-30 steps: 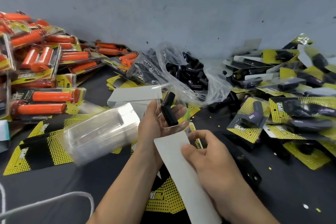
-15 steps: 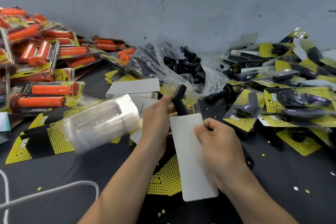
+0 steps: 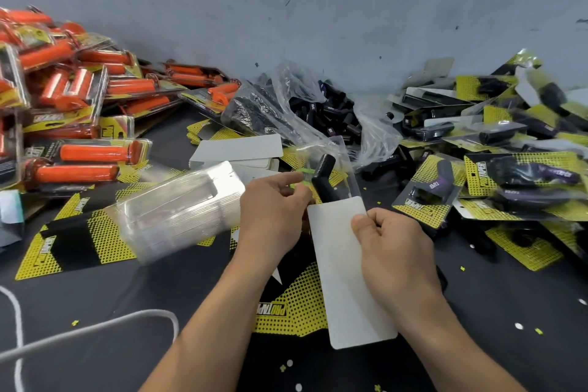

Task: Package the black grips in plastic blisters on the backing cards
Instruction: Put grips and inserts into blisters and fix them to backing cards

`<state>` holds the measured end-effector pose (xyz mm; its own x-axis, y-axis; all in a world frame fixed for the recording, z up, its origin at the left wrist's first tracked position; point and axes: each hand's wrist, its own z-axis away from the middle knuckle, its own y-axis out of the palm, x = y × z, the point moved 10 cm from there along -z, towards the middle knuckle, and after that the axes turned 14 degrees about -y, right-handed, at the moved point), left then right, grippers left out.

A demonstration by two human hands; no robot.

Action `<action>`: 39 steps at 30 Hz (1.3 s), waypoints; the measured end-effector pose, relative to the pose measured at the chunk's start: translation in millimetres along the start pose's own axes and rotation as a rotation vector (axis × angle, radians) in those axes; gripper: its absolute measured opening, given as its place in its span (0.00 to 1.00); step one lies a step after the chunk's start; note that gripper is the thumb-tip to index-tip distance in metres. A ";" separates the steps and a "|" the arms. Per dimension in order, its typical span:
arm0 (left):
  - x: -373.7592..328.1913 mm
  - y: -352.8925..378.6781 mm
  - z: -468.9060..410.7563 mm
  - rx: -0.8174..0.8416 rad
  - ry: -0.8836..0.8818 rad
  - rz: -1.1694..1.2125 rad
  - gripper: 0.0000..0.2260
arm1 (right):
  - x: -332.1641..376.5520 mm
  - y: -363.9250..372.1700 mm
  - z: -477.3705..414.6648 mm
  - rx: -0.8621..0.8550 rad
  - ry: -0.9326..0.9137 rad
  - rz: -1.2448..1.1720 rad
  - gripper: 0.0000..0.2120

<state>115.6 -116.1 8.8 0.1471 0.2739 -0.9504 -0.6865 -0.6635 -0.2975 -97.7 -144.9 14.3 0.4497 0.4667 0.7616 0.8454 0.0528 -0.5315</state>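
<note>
Table (image 3: 95, 347): is carrying everything.
Left: orange packs (image 3: 92, 153) are lying heaped.
Right: black packs (image 3: 521, 172) are lying heaped.

blister stack (image 3: 178, 213): blurred | cable (image 3: 105, 325): cut off left | grip (image 3: 323, 178): base hidden

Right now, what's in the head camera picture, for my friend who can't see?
The left hand holds a clear blister with a black grip inside; the right hand holds a white card up to it. Packaged orange grips lie left.
</note>
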 end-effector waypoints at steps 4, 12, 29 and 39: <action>3.7 10.9 -1.7 0.190 -0.033 0.039 0.16 | -2.5 -5.4 -2.1 -0.017 -0.006 0.024 0.21; 4.4 12.5 0.7 0.328 -0.111 0.230 0.18 | -5.9 -5.4 -2.2 -0.055 -0.004 0.027 0.21; -6.8 17.7 13.1 0.289 0.023 -0.082 0.29 | -6.2 0.8 1.8 -0.063 0.015 -0.149 0.12; -11.2 34.9 29.1 0.516 -0.025 0.099 0.31 | -9.2 -5.9 -0.3 -0.081 0.044 -0.076 0.25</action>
<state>69.3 -122.1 11.8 0.0511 0.2482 -0.9674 -0.9587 -0.2593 -0.1172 -106.8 -149.8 10.6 0.3936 0.4250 0.8152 0.8975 0.0141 -0.4407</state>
